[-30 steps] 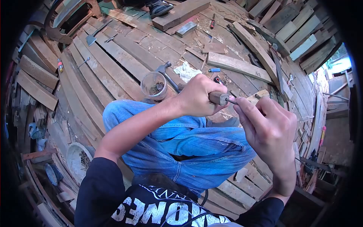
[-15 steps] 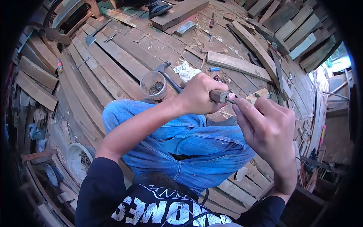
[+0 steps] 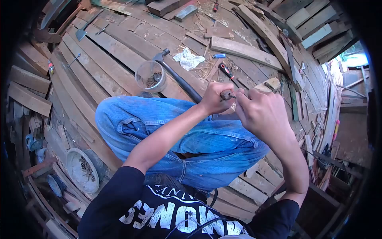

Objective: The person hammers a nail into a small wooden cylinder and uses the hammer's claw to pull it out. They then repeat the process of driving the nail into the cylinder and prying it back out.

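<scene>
My left hand [image 3: 216, 98] is closed around a short round wooden piece [image 3: 227, 95] with a hole in its end. Facing it, my right hand [image 3: 258, 111] is closed, thumb and fingers pinched on a thin dark metal rod [image 3: 233, 96] whose tip meets the end of the wood. How deep the rod sits cannot be made out. Both hands are held above my crossed legs in blue jeans [image 3: 175, 131]. Just beyond them lie a hammer [image 3: 177, 78] and a red-and-black screwdriver [image 3: 226, 70].
A clear plastic tub [image 3: 140, 78] with small dark bits stands by my left knee. A white cloth [image 3: 188, 59], a blue lighter [image 3: 219, 56] and a timber [image 3: 246, 53] lie ahead on the plank floor. A pale bucket [image 3: 73, 169] is at left, a wrench [image 3: 74, 60] farther off.
Both hands have come closer together and the right hand has turned, its knuckles more on top. The view has shifted, so the screwdriver and more of the hammer handle now show.
</scene>
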The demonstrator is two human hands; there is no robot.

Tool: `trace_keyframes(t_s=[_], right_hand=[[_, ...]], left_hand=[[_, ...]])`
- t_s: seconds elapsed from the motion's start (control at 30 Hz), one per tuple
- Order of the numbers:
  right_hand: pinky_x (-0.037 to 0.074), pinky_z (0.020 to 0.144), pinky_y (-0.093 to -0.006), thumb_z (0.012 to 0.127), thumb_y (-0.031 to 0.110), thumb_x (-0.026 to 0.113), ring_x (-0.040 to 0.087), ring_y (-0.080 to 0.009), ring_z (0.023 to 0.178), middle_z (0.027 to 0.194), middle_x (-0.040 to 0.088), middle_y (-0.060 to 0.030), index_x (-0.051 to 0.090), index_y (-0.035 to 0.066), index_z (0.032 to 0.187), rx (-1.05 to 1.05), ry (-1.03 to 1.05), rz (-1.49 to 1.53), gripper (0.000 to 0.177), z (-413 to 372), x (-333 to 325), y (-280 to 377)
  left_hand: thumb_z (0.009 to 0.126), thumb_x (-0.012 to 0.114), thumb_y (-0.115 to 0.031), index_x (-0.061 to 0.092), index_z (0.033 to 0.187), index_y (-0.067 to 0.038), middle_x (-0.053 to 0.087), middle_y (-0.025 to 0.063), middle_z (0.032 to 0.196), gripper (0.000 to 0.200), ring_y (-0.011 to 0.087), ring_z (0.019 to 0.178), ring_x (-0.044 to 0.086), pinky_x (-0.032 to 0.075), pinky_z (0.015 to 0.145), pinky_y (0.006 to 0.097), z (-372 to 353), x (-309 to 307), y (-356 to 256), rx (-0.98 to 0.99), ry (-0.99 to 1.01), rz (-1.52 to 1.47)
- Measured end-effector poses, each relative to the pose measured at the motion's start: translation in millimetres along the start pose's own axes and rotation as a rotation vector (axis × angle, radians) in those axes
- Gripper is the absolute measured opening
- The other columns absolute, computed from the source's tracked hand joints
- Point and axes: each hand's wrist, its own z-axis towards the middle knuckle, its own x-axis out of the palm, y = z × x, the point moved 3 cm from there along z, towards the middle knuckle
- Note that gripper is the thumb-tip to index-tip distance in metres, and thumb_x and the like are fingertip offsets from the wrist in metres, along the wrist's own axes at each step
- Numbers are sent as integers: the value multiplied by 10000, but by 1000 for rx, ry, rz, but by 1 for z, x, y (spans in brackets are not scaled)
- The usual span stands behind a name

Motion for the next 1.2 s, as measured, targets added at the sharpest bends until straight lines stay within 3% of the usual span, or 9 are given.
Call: trace_keyframes(t_s=[0.17,0.27,0.37,0.5,0.57,0.7,0.9,0.97,1.2], right_hand=[[499,486,-364,802,157,556,641,-273,581,736,611,-144,615,-8,943,6,67,17,224,3,28,-7],[494,477,-369,813,136,535,639,-273,577,742,609,-144,614,10,1004,-21,125,12,242,8,36,-11],[481,457,-371,817,137,533,631,-269,556,726,603,-137,621,44,1033,-21,142,16,251,11,48,-12],[467,437,-369,807,150,553,618,-265,528,702,594,-125,628,63,1044,-27,95,67,264,15,48,-15],[457,425,-362,791,162,582,603,-256,502,677,585,-113,638,69,1014,-7,34,107,248,17,46,-17],[453,420,-356,776,167,606,596,-249,495,661,577,-100,643,68,982,15,16,125,231,19,41,-18],[455,420,-349,779,178,617,602,-246,505,662,575,-94,639,65,965,37,4,112,219,20,41,-17],[462,425,-343,778,183,622,607,-247,511,666,576,-96,638,57,966,35,12,112,226,20,41,-18],[471,431,-342,774,186,627,609,-258,511,667,580,-101,637,50,965,39,25,96,234,22,39,-18]], left_hand=[[639,679,-100,552,729,-31,546,139,632,170,274,565,574,429,518,345,-13,3,26,3,-16,34],[604,681,-63,568,747,-28,561,137,649,185,304,602,587,443,532,350,-16,-1,39,-142,-8,27],[603,680,-47,570,746,-27,569,131,657,182,303,608,587,444,536,355,-15,-2,44,31,-42,57],[607,678,-40,573,743,-29,573,134,660,172,303,601,582,445,541,355,-13,-4,41,-2,-60,1],[581,648,35,604,763,-19,656,93,748,195,227,692,630,487,621,313,-13,-6,41,-90,-16,55],[583,647,29,586,739,-24,612,82,683,176,212,639,592,455,584,315,-13,-7,46,-187,7,94],[590,642,-15,543,727,-44,523,78,645,171,244,603,526,402,573,331,-12,-6,38,-33,-18,63],[810,667,-205,471,633,-42,424,94,550,310,263,505,456,370,518,355,-10,-6,35,2,-98,34],[821,659,-229,455,627,-42,413,97,552,338,277,517,458,366,518,365,-10,-6,37,-18,-89,51]])
